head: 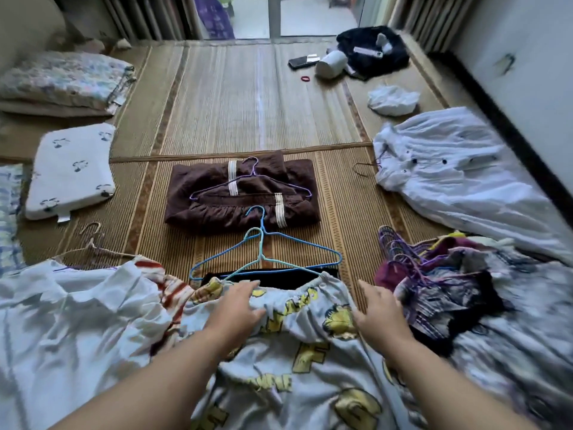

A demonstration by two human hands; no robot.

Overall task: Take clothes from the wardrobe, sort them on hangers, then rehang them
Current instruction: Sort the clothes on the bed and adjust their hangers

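Straw matting bears printed garment under left hand and right hand, grips apart.

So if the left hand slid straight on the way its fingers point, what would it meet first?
Probably the pale hanger tucked into the printed garment's waistband, just beyond the left hand; the darker blue hanger lies right behind it.

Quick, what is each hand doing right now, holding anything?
Left hand: open, fingers resting flat on the yellow-print garment.
Right hand: open, holding nothing, at that garment's right edge.
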